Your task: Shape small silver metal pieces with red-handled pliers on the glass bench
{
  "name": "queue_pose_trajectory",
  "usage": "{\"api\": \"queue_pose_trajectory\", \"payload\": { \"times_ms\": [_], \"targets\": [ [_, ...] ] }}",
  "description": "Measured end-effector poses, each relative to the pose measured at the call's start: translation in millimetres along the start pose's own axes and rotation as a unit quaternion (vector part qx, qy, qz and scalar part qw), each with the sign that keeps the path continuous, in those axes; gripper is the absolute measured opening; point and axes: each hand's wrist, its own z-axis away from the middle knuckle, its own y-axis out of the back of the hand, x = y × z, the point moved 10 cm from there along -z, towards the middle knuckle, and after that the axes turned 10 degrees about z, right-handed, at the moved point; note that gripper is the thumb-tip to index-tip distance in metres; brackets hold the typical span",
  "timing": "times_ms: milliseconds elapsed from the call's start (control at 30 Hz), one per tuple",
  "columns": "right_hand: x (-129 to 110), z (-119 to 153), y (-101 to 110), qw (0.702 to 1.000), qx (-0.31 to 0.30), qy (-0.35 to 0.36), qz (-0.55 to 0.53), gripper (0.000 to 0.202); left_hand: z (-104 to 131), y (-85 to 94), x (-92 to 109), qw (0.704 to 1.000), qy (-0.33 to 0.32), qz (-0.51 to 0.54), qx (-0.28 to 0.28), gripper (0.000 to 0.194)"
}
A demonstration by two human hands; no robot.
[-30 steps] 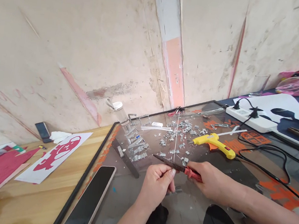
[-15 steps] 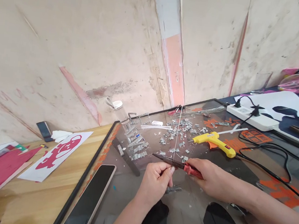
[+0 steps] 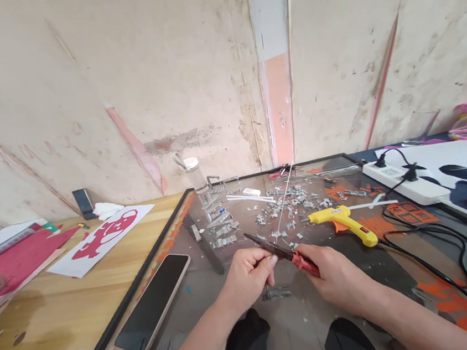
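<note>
Since the earlier frame, my view has shifted a little to the left, while both hands stay at the same work. On the glass sheet (image 3: 374,268) in its black frame lies a phone (image 3: 153,303). My right hand (image 3: 329,271) is closed around red-handled pliers (image 3: 281,251). My left hand (image 3: 248,277) pinches a thin white stick (image 3: 284,202), which stands up across the pliers' tip.

A yellow glue gun (image 3: 344,223) lies right of centre, with a white power strip (image 3: 403,180) in the upper right. My phone (image 3: 154,303) rests lower left of centre, and a red-and-white cutout sheet (image 3: 104,237) lies on the counter (image 3: 73,308) at left.
</note>
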Motion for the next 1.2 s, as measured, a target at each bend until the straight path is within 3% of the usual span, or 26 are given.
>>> {"api": "queue_pose_trajectory", "payload": {
  "times_ms": [267, 533, 667, 800, 1000, 1200],
  "targets": [
    [-9, 3, 12, 0.999, 0.016, 0.042, -0.011, 0.012, 1, -1.8, 7, 0.999, -0.022, -0.041, 0.001, 0.043],
    [-5, 4, 6, 1.000, 0.000, 0.006, -0.004, 0.015, 2, -1.3, 7, 0.999, -0.023, -0.025, -0.019, 0.042],
    [3, 3, -3, 1.000, -0.009, -0.013, 0.010, 0.012, -1, -4.7, -1, 0.999, -0.005, 0.012, -0.032, 0.043],
    [-2, 1, 4, 1.000, 0.009, 0.007, -0.003, 0.011, -3, -4.0, -8, 0.996, 0.017, 0.081, -0.023, 0.040],
    [-11, 4, 7, 0.991, -0.071, 0.017, -0.115, 0.006, -2, -8.5, -10, 0.993, 0.042, 0.107, -0.039, 0.035],
    [-5, 4, 2, 0.991, -0.084, -0.009, -0.108, 0.002, -2, -10.6, -17, 0.982, 0.087, 0.165, -0.022, 0.036]
  ]
}}
